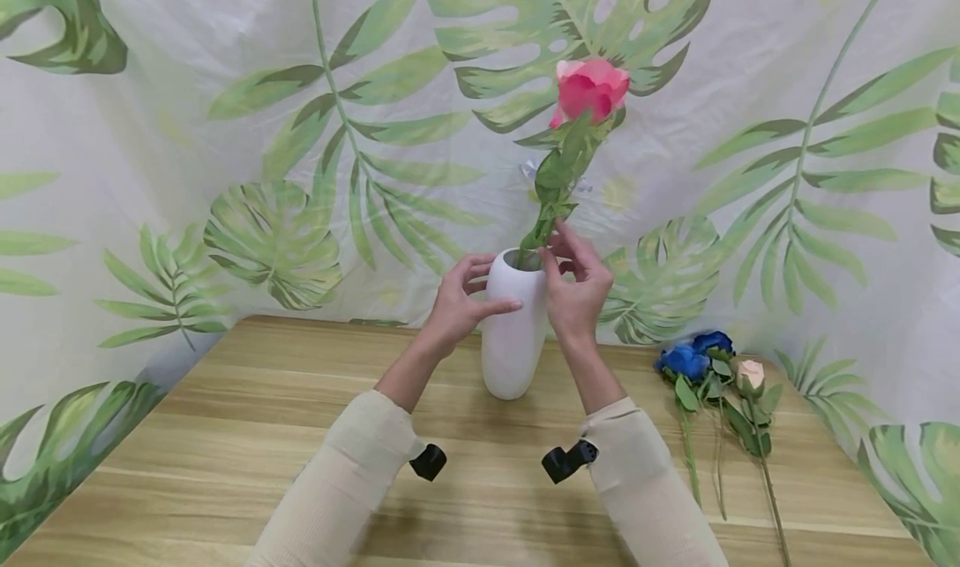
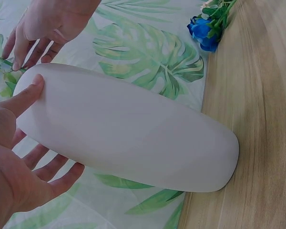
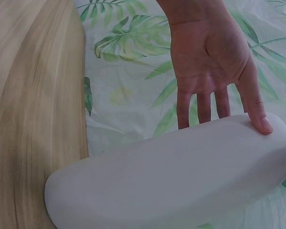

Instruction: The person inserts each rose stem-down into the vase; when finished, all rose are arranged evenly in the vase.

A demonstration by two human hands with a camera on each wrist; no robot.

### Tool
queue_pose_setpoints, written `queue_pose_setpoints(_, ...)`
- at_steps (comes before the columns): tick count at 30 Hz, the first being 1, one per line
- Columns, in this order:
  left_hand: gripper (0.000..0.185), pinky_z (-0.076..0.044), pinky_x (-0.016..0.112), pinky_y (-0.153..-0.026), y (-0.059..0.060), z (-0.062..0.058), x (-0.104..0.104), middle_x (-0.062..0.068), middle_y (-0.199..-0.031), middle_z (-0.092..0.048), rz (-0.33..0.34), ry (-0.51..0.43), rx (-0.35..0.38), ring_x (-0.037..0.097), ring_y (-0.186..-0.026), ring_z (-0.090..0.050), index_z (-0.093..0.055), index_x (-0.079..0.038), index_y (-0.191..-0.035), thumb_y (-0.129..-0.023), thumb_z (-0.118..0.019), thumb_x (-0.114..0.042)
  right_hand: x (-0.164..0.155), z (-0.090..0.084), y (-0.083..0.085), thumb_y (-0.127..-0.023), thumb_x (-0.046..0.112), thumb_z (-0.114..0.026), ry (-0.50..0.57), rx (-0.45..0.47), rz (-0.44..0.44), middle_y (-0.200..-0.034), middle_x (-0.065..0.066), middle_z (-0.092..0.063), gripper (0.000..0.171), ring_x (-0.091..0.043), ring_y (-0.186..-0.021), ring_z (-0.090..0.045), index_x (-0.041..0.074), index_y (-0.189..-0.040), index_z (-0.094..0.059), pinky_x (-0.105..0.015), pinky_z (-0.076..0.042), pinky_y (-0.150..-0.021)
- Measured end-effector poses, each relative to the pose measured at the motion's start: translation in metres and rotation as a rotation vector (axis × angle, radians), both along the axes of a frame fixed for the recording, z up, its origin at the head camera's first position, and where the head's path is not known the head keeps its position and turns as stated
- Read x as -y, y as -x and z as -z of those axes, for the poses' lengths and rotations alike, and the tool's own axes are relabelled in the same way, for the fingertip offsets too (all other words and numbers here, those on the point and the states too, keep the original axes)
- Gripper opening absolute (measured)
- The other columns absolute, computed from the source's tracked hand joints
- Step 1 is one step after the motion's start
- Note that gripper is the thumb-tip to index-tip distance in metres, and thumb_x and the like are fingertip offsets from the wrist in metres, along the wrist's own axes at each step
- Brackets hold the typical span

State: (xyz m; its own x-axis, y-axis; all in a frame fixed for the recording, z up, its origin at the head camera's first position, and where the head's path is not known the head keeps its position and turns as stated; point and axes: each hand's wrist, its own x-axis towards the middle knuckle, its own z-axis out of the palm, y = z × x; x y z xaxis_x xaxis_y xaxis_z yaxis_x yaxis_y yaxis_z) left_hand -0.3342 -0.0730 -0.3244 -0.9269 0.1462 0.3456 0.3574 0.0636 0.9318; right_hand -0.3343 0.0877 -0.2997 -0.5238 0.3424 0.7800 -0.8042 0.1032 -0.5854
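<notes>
Smooth white oval vase (image 1: 513, 333) steadied by left hand (image 1: 459, 304).

Wood table (image 1: 300, 434): white vase (image 1: 513, 342) upright near back edge; blue (image 1: 693, 357) + peach flowers (image 1: 750, 375) lying at right.

Vase (image 1: 513, 342): upright on the worktop (image 1: 225, 434), toward its back middle; backdrop (image 1: 187, 133) behind
Stemmed flower (image 1: 590, 90): in the vase mouth, leaning right
Hands: left hand (image 1: 457, 304) left of the vase; right hand (image 1: 576, 288) right, at the mouth
Loose flowers (image 1: 712, 367): lying on the worktop, right of the vase
</notes>
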Motion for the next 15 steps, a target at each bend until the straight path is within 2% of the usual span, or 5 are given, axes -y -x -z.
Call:
queue_pose_setpoints(3, 0.068, -0.054, 0.053, -0.1, 0.0002, -0.0001, 0.0, 0.017, -0.144, -0.056, 0.001, -0.002, 0.001, 0.038, -0.131, -0.057, -0.054, -0.006, -0.142, -0.082, -0.087, -0.003, -0.0001, 0.0019, 0.001, -0.086, -0.015, -0.074, -0.015, -0.009, 0.022, -0.096, -0.029, -0.069, 0.035, -0.001, -0.082, -0.064, -0.008, -0.12, -0.072, -0.016, -0.047, -0.067)
queue_pose_setpoints(10, 0.068, -0.054, 0.053, -0.099, -0.0003, -0.0004, 0.0, 0.017, -0.144, -0.056, 0.0, -0.012, 0.001, 0.037, -0.131, -0.057, -0.054, -0.006, -0.142, -0.082, -0.087, -0.003, -0.0015, 0.0047, 0.0022, -0.086, -0.016, -0.073, -0.045, -0.011, 0.03, -0.098, -0.027, -0.068, 0.037, -0.016, -0.083, -0.069, -0.007, -0.122, -0.072, -0.017, -0.048, -0.068)
queue_pose_setpoints(15, 0.067, -0.054, 0.053, -0.099, 0.0004, 0.0002, 0.0, 0.017, -0.144, -0.057, 0.001, -0.015, 0.001, 0.037, -0.13, -0.057, -0.054, -0.006, -0.141, -0.082, -0.087, -0.003, -0.0025, 0.0071, 0.0034, -0.085, -0.016, -0.073, -0.065, -0.01, 0.051, -0.098, -0.027, -0.068, 0.038, -0.02, -0.083, -0.069, -0.006, -0.122, -0.072, -0.016, -0.049, -0.067)
